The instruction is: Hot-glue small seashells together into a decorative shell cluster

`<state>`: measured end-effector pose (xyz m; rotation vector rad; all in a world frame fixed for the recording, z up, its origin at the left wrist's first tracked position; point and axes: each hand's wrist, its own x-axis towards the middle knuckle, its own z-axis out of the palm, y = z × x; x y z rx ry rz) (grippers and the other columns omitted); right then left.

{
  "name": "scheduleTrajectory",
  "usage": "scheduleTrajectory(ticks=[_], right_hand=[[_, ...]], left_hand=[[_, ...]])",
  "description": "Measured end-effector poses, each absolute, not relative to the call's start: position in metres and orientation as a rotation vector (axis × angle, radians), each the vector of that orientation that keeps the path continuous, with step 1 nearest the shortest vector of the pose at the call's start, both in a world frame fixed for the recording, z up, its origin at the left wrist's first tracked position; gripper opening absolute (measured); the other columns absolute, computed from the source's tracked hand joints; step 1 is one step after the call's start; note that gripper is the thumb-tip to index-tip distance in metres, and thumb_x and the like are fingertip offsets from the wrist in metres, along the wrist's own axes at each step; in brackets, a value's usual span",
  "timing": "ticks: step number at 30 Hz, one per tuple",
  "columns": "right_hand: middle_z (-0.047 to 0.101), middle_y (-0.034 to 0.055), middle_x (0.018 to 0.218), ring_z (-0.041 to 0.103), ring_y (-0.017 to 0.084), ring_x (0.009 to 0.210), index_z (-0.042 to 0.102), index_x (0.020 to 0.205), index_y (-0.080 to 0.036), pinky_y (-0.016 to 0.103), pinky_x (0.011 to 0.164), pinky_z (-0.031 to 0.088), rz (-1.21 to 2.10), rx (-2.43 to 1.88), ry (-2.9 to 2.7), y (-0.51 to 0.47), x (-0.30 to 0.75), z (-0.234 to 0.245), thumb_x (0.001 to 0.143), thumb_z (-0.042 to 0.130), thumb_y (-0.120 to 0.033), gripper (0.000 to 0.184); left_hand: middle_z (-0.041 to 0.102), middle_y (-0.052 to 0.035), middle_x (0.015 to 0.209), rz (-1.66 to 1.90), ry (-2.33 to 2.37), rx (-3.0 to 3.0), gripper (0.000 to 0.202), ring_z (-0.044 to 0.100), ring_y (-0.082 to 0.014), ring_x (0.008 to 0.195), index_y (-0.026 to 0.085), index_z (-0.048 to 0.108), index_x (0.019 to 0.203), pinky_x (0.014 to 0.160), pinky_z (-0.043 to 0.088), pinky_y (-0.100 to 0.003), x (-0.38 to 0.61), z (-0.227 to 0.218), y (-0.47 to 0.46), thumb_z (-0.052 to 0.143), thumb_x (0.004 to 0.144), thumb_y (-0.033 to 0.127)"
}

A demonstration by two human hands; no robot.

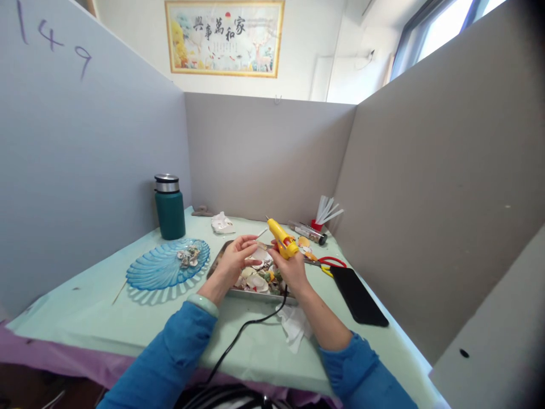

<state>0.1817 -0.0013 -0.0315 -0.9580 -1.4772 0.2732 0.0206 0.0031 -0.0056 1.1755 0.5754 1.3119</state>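
Observation:
My right hand (292, 270) is closed around a yellow hot glue gun (283, 237), its nozzle tilted up and to the left. From it a black cord (247, 325) runs down over the front of the table. Beside it, my left hand (238, 261) pinches a short, thin white stick (261, 232) at the fingertips. The fingertips of both hands nearly meet above a metal tray (251, 295) of mixed shells (258, 282). What lies between them is too small to make out.
On the left are a blue scalloped plate (149, 267) with a small shell cluster (188, 257) and a green bottle (169, 210). To the right lie scissors (332, 262), a black phone (359, 295), a clear tube (307, 232) and glue sticks (327, 210). Tissue (293, 325) lies in front.

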Motion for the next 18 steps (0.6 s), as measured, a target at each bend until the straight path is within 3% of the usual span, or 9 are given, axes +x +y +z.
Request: scheduleTrajectory(ticks=[12, 18], right_hand=[[0.066, 0.0033, 0.080, 0.060, 0.015, 0.065, 0.062, 0.099, -0.016, 0.025, 0.057, 0.048, 0.352, -0.954, -1.446, -0.0044, 0.1804, -0.0301, 0.077, 0.060, -0.038, 0.031], [0.066, 0.0026, 0.079, 0.060, 0.015, 0.065, 0.064, 0.098, -0.017, 0.025, 0.058, 0.048, 0.397, -0.939, -1.407, -0.0026, 0.1797, -0.0314, 0.075, 0.063, -0.039, 0.032]], left_hand=[[0.066, -0.0092, 0.092, 1.348, 0.639, 1.125, 0.048, 0.061, -0.0138, 0.070, 0.016, 0.053, 0.108, 0.051, 0.055, -0.024, 0.0211, -0.0025, 0.0035, 0.074, 0.068, 0.030], [0.059, -0.0014, 0.084, 1.385, 0.595, 1.108, 0.047, 0.057, -0.0102, 0.066, 0.017, 0.053, 0.108, 0.051, 0.056, -0.024, 0.0196, -0.0042, 0.0049, 0.075, 0.068, 0.027]])
